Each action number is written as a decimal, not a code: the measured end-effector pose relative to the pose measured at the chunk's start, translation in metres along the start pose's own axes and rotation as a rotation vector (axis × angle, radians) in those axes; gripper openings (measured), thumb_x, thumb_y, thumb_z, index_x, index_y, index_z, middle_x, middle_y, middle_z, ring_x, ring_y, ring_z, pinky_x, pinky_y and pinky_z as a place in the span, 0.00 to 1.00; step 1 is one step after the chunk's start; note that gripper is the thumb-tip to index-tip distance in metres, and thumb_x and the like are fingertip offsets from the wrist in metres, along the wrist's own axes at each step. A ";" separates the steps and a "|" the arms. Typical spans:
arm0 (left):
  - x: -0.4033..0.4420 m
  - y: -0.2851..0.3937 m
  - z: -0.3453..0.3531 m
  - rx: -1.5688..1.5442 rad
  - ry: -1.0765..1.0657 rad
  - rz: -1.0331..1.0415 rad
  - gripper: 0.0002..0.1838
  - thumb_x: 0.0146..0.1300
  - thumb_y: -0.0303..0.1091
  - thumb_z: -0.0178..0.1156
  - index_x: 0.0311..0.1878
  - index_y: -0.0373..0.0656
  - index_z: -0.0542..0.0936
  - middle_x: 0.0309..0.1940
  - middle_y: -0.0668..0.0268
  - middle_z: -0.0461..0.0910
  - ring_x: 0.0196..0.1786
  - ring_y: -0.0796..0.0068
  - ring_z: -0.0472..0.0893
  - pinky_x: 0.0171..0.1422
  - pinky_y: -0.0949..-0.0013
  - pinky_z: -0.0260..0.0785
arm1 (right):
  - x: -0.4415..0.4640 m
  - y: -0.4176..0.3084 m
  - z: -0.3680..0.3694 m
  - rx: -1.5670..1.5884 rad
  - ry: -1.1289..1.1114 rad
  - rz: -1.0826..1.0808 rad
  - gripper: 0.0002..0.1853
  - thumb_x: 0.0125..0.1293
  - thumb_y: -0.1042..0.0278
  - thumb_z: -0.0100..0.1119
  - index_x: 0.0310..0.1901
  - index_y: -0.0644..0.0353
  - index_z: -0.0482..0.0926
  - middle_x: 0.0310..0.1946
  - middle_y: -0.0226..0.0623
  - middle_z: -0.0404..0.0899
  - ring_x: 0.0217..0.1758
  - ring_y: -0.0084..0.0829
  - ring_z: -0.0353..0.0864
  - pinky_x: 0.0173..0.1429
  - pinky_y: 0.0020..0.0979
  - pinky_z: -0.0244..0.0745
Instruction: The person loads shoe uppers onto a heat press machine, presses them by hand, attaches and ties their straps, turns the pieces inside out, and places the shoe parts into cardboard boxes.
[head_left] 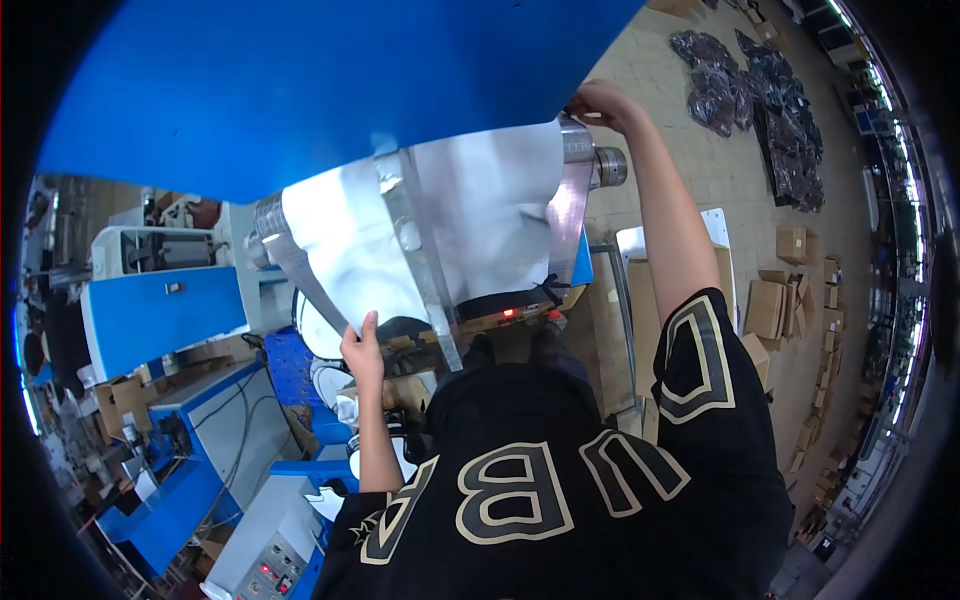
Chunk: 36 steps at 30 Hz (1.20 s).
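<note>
A white sheet (345, 235) lies over a metal roller (577, 142) below a large blue cover (330, 80). Down the sheet's middle runs a shiny silver strip (412, 240) whose loose end hangs past the near edge. At the sheet's lower left corner is my left hand (363, 352), thumb pointing up and fingers closed on the edge. My right hand (604, 106) reaches to the roller's far right end, beside the cover's edge. Its fingers are bent, and what they grip is partly hidden.
Blue and white machines (165, 310) stand on the left, and a control box with lit buttons (270, 570) at lower left. Dark plastic-wrapped bundles (712, 85) and cardboard boxes (780, 305) lie on the floor at right. A metal frame (622, 330) stands beside me.
</note>
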<state>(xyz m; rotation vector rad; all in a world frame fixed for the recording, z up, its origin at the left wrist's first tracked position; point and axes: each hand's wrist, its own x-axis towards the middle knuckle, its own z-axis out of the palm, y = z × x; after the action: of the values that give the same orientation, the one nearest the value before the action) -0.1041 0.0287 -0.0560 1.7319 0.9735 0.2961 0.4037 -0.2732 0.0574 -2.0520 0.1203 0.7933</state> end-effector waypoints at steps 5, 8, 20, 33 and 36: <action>0.001 -0.006 0.008 -0.006 0.042 0.011 0.22 0.74 0.45 0.66 0.47 0.30 0.85 0.36 0.65 0.86 0.39 0.78 0.77 0.47 0.69 0.71 | 0.065 0.032 0.023 -0.106 -0.027 -0.033 0.17 0.66 0.58 0.71 0.49 0.64 0.88 0.42 0.35 0.89 0.44 0.25 0.86 0.50 0.27 0.81; 0.001 -0.018 0.008 0.003 0.060 0.002 0.22 0.75 0.46 0.65 0.47 0.31 0.84 0.36 0.66 0.85 0.39 0.79 0.77 0.47 0.70 0.70 | 0.086 0.037 0.030 -0.063 -0.046 -0.038 0.16 0.68 0.59 0.71 0.47 0.65 0.88 0.42 0.36 0.89 0.44 0.24 0.86 0.52 0.26 0.81; 0.000 -0.037 0.026 -0.147 0.162 0.021 0.21 0.77 0.43 0.62 0.54 0.30 0.83 0.42 0.66 0.85 0.44 0.77 0.77 0.54 0.68 0.71 | 0.164 0.066 -0.010 0.232 -0.625 0.231 0.07 0.71 0.64 0.68 0.42 0.55 0.81 0.38 0.27 0.84 0.40 0.22 0.83 0.53 0.24 0.83; -0.013 -0.004 0.043 -0.382 0.235 -0.051 0.18 0.79 0.48 0.58 0.39 0.43 0.79 0.28 0.80 0.69 0.30 0.86 0.64 0.36 0.76 0.57 | 0.070 0.045 -0.005 -0.042 -0.461 -0.068 0.17 0.76 0.62 0.54 0.56 0.65 0.82 0.45 0.35 0.88 0.45 0.27 0.86 0.53 0.30 0.81; -0.020 -0.007 0.034 -0.542 0.133 -0.077 0.16 0.79 0.48 0.58 0.36 0.48 0.74 0.27 0.80 0.64 0.29 0.87 0.61 0.33 0.77 0.53 | 0.031 0.040 -0.035 -0.212 0.122 -0.489 0.20 0.79 0.63 0.53 0.62 0.69 0.81 0.55 0.41 0.86 0.55 0.30 0.86 0.59 0.31 0.80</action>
<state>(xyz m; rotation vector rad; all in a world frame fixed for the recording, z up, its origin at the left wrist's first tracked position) -0.0994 -0.0087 -0.0707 1.1902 0.9454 0.5734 0.4308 -0.3177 0.0242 -2.1983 -0.4007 0.3875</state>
